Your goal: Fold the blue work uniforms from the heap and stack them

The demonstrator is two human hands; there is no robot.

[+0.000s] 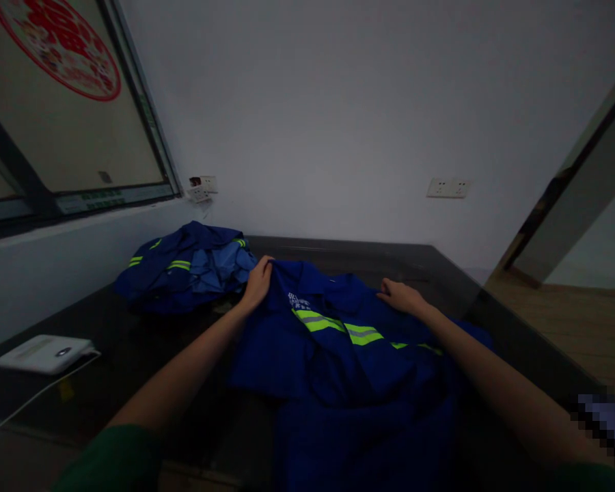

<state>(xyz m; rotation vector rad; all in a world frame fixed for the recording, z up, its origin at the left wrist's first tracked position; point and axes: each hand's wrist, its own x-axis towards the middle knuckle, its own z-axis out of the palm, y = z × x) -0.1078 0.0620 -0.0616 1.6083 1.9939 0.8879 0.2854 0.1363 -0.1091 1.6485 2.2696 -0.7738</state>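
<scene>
A blue work shirt [333,369] with a collar, a white chest logo and yellow-green reflective bands lies spread before me, its lower part toward me. My left hand [259,280] is closed on the shirt at its left shoulder. At the right shoulder, my right hand [400,296] has its fingers curled and pinched on the cloth. Between the hands sits the collar, and the fabric below it is creased.
On a dark table [389,254], a heap of blue clothes [184,270] with reflective strips lies at the back left. A white box-shaped device [46,354] with a cable is at the left. Wall sockets [448,188] and a window [72,109] are behind.
</scene>
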